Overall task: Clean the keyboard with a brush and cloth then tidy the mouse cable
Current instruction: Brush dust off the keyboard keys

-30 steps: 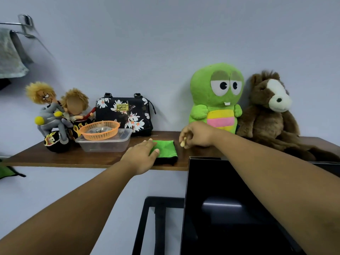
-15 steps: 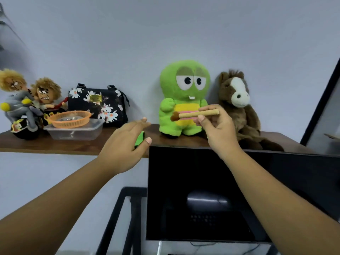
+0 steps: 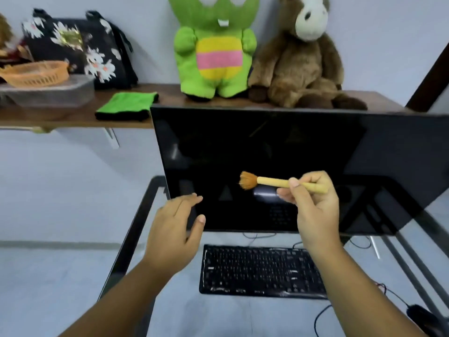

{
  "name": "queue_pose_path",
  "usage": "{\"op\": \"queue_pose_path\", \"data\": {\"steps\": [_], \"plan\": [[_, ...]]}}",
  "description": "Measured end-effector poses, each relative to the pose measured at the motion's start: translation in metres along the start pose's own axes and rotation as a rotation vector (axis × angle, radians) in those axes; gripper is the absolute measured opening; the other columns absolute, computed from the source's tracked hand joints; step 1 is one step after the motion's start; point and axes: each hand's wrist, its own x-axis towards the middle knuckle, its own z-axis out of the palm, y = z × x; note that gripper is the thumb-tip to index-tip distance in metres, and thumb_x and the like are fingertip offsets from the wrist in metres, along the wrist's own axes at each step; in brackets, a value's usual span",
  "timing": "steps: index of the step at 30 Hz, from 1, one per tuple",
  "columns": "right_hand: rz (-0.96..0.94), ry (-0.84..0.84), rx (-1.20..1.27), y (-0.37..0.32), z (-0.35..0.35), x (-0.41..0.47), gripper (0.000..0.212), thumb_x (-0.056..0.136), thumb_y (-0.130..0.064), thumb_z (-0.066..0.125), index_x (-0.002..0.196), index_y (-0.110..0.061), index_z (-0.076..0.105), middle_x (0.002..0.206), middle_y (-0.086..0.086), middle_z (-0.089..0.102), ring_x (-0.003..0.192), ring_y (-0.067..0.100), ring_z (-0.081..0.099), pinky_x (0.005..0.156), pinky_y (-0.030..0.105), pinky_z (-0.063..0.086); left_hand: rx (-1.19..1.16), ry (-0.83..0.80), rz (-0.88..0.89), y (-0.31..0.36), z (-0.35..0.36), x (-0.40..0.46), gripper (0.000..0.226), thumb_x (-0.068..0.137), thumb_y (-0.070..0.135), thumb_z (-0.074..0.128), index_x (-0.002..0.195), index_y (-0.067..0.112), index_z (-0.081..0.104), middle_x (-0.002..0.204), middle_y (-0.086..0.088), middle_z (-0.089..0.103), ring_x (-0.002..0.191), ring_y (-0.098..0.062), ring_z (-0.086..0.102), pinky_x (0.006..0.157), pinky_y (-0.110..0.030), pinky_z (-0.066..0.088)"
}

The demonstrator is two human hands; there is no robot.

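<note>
A small wooden brush (image 3: 267,182) with tan bristles pointing left is pinched in my right hand (image 3: 313,210), held in front of the dark monitor. My left hand (image 3: 173,229) hovers open with fingers spread, left of the brush and above the desk, holding nothing. Below both hands a black keyboard (image 3: 260,271) lies flat on the glass desk. A folded green cloth (image 3: 128,105) rests on the wooden shelf above. The black mouse (image 3: 424,318) sits at the lower right, its dark cable (image 3: 320,317) looping on the desk in front of the keyboard's right end.
A black monitor (image 3: 279,147) stands behind the keyboard. The wooden shelf (image 3: 73,117) carries a green plush toy (image 3: 213,52), a brown plush horse (image 3: 301,62), a floral bag (image 3: 77,49) and an orange basket (image 3: 36,72) on a clear container. The glass desk has a black frame (image 3: 136,229).
Both hands came down from the shelf to in front of the monitor. My right hand picked up the brush and carried it down; my left hand left the green cloth on the shelf.
</note>
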Motion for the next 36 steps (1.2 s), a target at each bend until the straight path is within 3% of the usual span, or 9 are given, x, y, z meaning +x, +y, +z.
{"op": "queue_pose_path", "data": {"steps": [2, 7, 12, 16, 19, 22, 27, 32, 36], "plan": [[0.097, 0.038, 0.003, 0.027, -0.007, -0.016, 0.017, 0.094, -0.004, 0.057, 0.081, -0.011, 0.048, 0.079, 0.025, 0.061, 0.073, 0.021, 0.07, 0.072, 0.024, 0.055, 0.016, -0.054, -0.071, -0.009, 0.023, -0.02, 0.044, 0.091, 0.041, 0.04, 0.128, 0.021, 0.055, 0.13, 0.006, 0.058, 0.121, -0.012, 0.049, 0.101, -0.028, 0.035], [0.308, 0.062, -0.084, 0.089, -0.016, -0.056, 0.022, 0.094, -0.001, 0.057, 0.078, -0.012, 0.046, 0.064, 0.002, 0.064, 0.071, 0.022, 0.07, 0.074, 0.034, 0.056, 0.083, -0.22, -0.213, -0.042, 0.07, -0.058, 0.049, 0.093, 0.045, 0.034, 0.132, 0.022, 0.049, 0.132, 0.004, 0.057, 0.121, -0.016, 0.051, 0.103, -0.032, 0.039], [0.43, 0.017, -0.243, 0.141, -0.01, -0.085, 0.017, 0.091, -0.003, 0.058, 0.083, -0.017, 0.063, 0.074, -0.001, 0.071, 0.078, 0.038, 0.067, 0.076, 0.05, 0.053, 0.08, -0.387, -0.34, -0.07, 0.104, -0.087, 0.054, 0.096, 0.041, 0.04, 0.145, 0.018, 0.036, 0.15, 0.0, 0.041, 0.138, -0.019, 0.037, 0.115, -0.035, 0.029], [0.483, -0.073, -0.337, 0.174, 0.006, -0.102, 0.018, 0.091, -0.014, 0.062, 0.091, -0.031, 0.069, 0.078, 0.011, 0.071, 0.078, 0.042, 0.062, 0.064, 0.037, 0.046, 0.107, -0.584, -0.389, -0.093, 0.122, -0.099, 0.063, 0.098, 0.047, 0.035, 0.153, 0.021, 0.016, 0.161, 0.002, 0.015, 0.148, -0.015, 0.013, 0.119, -0.033, 0.013], [0.46, -0.176, -0.39, 0.188, 0.025, -0.105, 0.011, 0.095, -0.019, 0.061, 0.098, -0.027, 0.067, 0.07, 0.011, 0.067, 0.048, 0.02, 0.05, 0.05, 0.027, 0.038, 0.12, -0.73, -0.425, -0.106, 0.133, -0.1, 0.069, 0.098, 0.054, 0.03, 0.154, 0.022, 0.006, 0.162, 0.005, 0.002, 0.149, -0.013, 0.002, 0.118, -0.032, 0.009], [0.384, -0.285, -0.416, 0.195, 0.043, -0.108, 0.011, 0.096, -0.019, 0.058, 0.104, -0.02, 0.066, 0.057, 0.003, 0.057, 0.042, 0.008, 0.04, 0.042, 0.022, 0.032, 0.107, -0.823, -0.444, -0.112, 0.14, -0.104, 0.072, 0.097, 0.057, 0.027, 0.154, 0.021, 0.002, 0.162, 0.007, -0.004, 0.148, -0.01, -0.004, 0.118, -0.031, 0.008], [0.309, -0.388, -0.606, 0.22, 0.044, -0.119, 0.019, 0.095, -0.026, 0.054, 0.11, -0.021, 0.064, 0.067, -0.01, 0.059, 0.048, 0.007, 0.047, 0.048, 0.024, 0.036, 0.114, -0.831, -0.415, -0.12, 0.147, -0.113, 0.07, 0.098, 0.056, 0.024, 0.154, 0.02, 0.003, 0.161, 0.006, -0.007, 0.148, -0.01, -0.008, 0.119, -0.03, 0.004], [0.242, -0.201, -0.671, 0.222, 0.036, -0.124, 0.027, 0.094, -0.029, 0.051, 0.115, -0.017, 0.064, 0.082, -0.009, 0.063, 0.063, 0.005, 0.05, 0.06, 0.019, 0.037, 0.157, -0.843, -0.396, -0.122, 0.153, -0.119, 0.067, 0.099, 0.054, 0.018, 0.154, 0.019, 0.0, 0.161, 0.003, -0.011, 0.148, -0.013, -0.011, 0.121, -0.034, 0.003], [0.201, -0.401, -0.647, 0.218, 0.046, -0.124, 0.025, 0.095, -0.02, 0.056, 0.118, -0.017, 0.064, 0.086, -0.01, 0.063, 0.067, 0.002, 0.053, 0.06, 0.014, 0.037, 0.17, -0.831, -0.383, -0.122, 0.154, -0.121, 0.066, 0.099, 0.052, 0.017, 0.154, 0.019, -0.001, 0.16, 0.004, -0.013, 0.148, -0.013, -0.011, 0.121, -0.034, 0.002]]}}
